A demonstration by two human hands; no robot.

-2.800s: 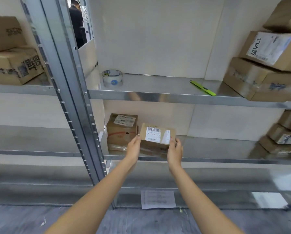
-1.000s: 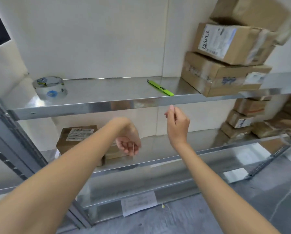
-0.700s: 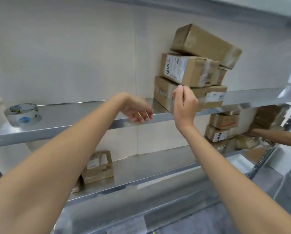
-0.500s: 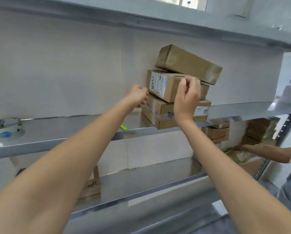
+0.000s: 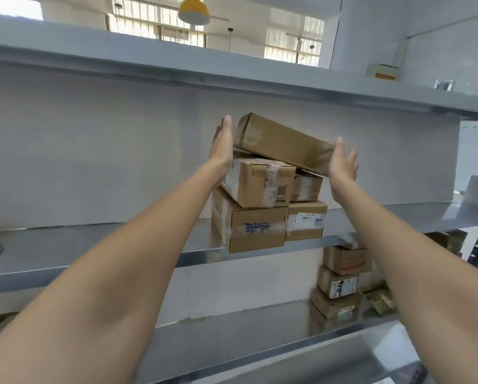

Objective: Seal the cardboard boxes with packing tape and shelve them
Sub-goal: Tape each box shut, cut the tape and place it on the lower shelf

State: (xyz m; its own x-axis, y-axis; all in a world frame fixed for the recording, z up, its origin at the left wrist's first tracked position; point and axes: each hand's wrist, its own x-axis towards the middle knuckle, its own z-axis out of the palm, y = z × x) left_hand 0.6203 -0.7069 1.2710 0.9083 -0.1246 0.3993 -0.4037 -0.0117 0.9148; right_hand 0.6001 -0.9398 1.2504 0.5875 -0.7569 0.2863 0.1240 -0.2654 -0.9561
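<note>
Your two hands are raised to the top of the stack on the middle shelf (image 5: 99,245), one at each end of the long brown box (image 5: 283,144) that lies tilted across the pile. Your left hand (image 5: 223,146) stands flat with fingers straight beside the box's higher, left end, touching it or just short of it; the view doesn't settle which. Your right hand (image 5: 342,163) is spread with fingers relaxed at the lower, right end, equally close. Neither hand has curled round anything.

The box's long axis runs left to right and slopes down toward your right hand, so it sits squarely between your palms, and both hands are about equally near. It rests on a taped carton (image 5: 257,185) and a smaller box (image 5: 306,187), which in turn sit on two larger cartons (image 5: 253,230) at the shelf's front edge.

Judging by this, the next move is to press inward on both ends and lift; expect the low end to need support first.
</note>
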